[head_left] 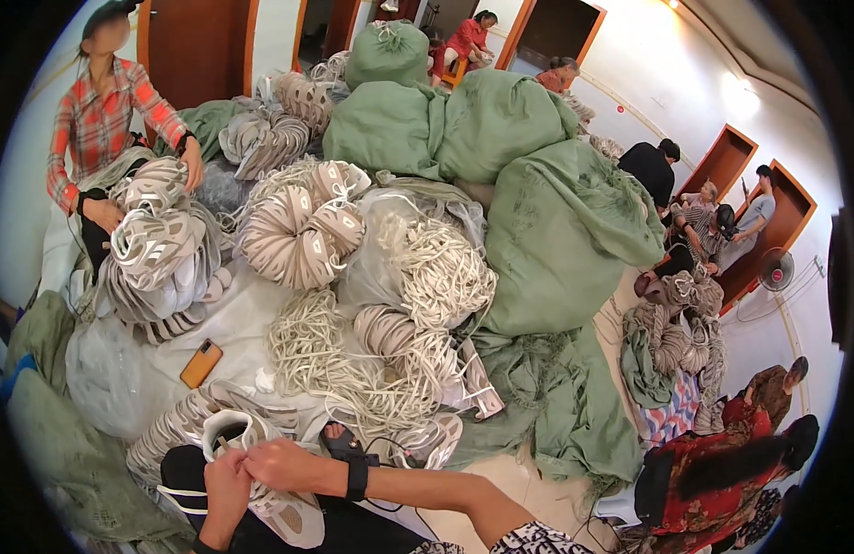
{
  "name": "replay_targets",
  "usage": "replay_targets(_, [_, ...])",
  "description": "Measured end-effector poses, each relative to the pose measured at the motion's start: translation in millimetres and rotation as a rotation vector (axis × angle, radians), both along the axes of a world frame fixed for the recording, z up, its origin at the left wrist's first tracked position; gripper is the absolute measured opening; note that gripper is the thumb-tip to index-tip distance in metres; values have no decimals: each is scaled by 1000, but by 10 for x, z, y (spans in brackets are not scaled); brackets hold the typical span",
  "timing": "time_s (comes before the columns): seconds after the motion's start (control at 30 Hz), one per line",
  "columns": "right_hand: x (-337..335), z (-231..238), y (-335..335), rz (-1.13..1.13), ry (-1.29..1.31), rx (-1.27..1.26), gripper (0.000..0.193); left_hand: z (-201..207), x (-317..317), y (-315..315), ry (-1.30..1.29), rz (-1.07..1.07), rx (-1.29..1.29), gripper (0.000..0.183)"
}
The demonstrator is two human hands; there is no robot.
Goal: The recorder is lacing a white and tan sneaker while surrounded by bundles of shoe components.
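A beige and white sneaker (293, 522) rests on my lap at the bottom, its toe toward me. Over its lace area my left hand (226, 487) is closed, and a white shoelace (180, 499) loops out from it to the left. Pressed against that hand, my right hand (284, 464) has its fingers closed too; what they pinch is hidden. The padded collar (233, 432) of the sneaker shows just beyond my fingers. A black band circles my right wrist.
Beyond lie a pile of white laces (330, 355), a ring of sneakers (298, 235) and an orange phone (201, 364). Big green sacks (556, 240) stand behind. A co-worker in plaid (113, 120) handles sneakers at far left; other people sit at right and back.
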State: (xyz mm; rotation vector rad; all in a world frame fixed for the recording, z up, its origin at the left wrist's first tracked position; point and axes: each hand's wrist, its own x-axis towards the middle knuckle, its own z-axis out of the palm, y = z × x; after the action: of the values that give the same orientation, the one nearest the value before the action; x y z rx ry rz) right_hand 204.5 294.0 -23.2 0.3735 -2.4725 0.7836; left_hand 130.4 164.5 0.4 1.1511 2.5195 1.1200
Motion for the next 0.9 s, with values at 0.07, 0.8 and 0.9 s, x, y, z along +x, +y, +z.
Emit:
replay_targets(0.07, [-52,26,46,10,-101,33,9,117,-9,22,-217,38,-43,13])
replay_targets(0.8, [-90,-46,203,-86,-362,-268,37,124,-283,219,30,-332,-341,10])
replay_targets(0.9, [-89,6,256,-58,-407,-367,35,50,-251,193,115,-328,-379,9])
